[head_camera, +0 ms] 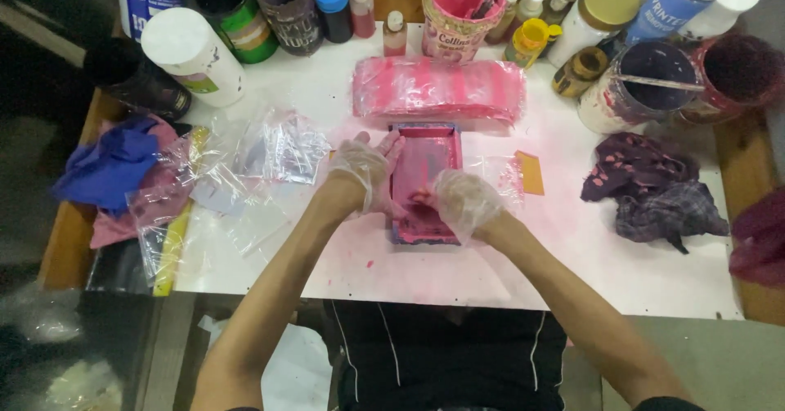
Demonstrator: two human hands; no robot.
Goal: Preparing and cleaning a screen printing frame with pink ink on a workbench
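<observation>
Both gloved hands rested on a pink-stained rectangular frame [425, 184] at the worktop's [507, 272] centre. The left hand [365, 174] lay flat along its nine-o'clock edge, fingers open; the right hand [463, 201] pressed its lower part, fingers loosely spread. A pink plastic stack [438, 89] sat at twelve o'clock.

Illumination is bright and even over the white, pink-stained rectangular tabletop [458, 272], apparently from above; the surface approaches overexposure. Shadows beneath both forearms are short and soft. Small specular glints appear on the crumpled clear plastic bags [278, 145] and on the thin transparent plastic glove covering the left hand [365, 174]. The lower left corner and left margin fall off into darkness, with little detail. Overall sharpness is moderate; the round paint jars [245, 10] along the top edge lean outward, indicating wide-angle distortion. Fine detail is softened throughout.
</observation>
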